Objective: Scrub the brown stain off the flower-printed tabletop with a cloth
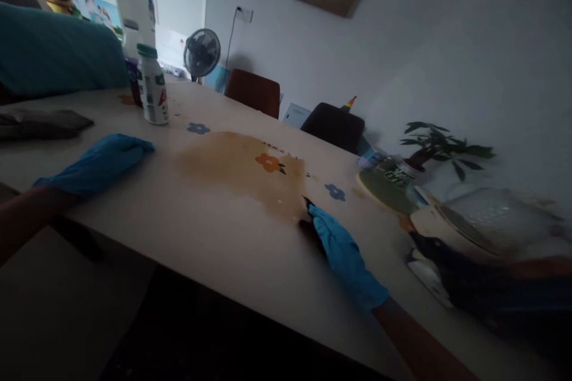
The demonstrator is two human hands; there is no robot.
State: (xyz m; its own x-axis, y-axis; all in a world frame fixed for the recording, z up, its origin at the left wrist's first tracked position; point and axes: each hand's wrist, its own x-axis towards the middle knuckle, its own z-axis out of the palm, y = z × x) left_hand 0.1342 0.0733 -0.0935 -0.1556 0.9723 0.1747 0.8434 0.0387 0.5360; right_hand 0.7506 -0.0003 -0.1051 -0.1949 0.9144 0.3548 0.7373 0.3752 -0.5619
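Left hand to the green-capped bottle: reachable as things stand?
Probably yes: the bottle stands just beyond the blue-gloved left hand, and nothing visible stands on the table between them. The gray cloth lies off to the left.

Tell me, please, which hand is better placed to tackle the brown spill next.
Probably the right hand: it holds a dark object beside the brown spill; the left hand lies farther away.
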